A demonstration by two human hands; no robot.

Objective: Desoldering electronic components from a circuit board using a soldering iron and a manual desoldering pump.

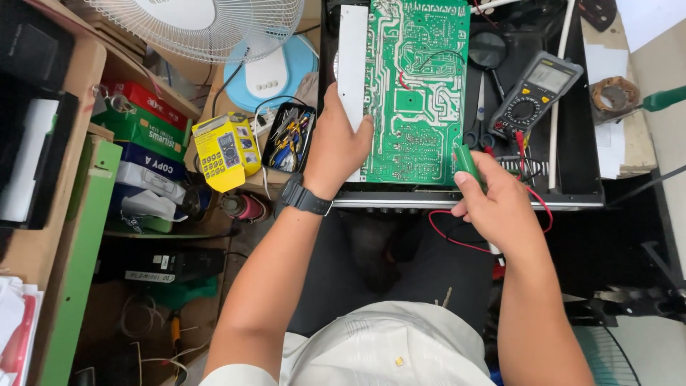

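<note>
Left hand [336, 146] clamps the green circuit board [418, 93] by its white edge strip, board lying flat on the black open chassis [582, 168]. Right hand [496, 204] clenched round a green-handled tool [468, 163], tip at board's lower-right corner. Multimeter [536, 93] sits just right, red lead [457, 239] trailing under the wrist.

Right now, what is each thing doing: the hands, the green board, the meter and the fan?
Left hand: grip on the board's white edge strip.
Right hand: grip shut on a green tool.
Board: solder side up.
Meter: lying flat, leads plugged in.
Fan: blades hidden, cannot tell.
</note>
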